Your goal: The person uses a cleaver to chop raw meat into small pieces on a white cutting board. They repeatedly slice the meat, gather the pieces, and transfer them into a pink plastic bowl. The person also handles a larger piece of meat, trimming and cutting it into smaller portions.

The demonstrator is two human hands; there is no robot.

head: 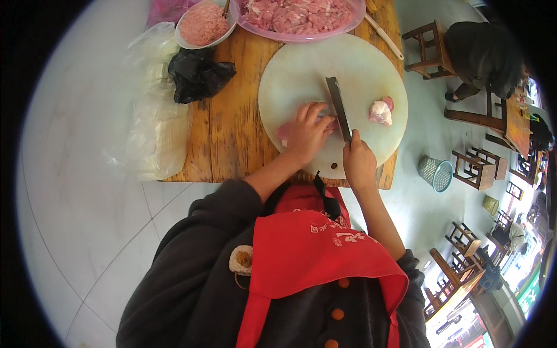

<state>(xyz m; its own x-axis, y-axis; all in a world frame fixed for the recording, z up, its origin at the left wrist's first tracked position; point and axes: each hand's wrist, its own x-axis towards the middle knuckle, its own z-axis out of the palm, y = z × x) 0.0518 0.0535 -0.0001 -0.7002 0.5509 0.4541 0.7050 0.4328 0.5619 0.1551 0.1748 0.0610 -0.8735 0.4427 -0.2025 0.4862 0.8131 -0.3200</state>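
Observation:
On a round white cutting board (296,65), my left hand (307,132) presses down on a piece of raw meat (285,130), which shows on both sides of the fingers. My right hand (360,163) grips the handle of a cleaver (338,106). The dark blade stands nearly edge-on beside my left fingertips, at the right end of the meat. A smaller chunk of meat with white fat (381,112) lies apart on the right side of the board. Beyond the board, a pink basin (300,38) holds many cut pieces of raw meat.
A white bowl of minced meat (204,24), a crumpled black plastic bag (200,76) and clear bags of pale blocks (159,139) line the left of the wooden table (235,117). A long-handled utensil (385,37) lies at upper right. Stools, a basket (435,174) and seated people are farther right.

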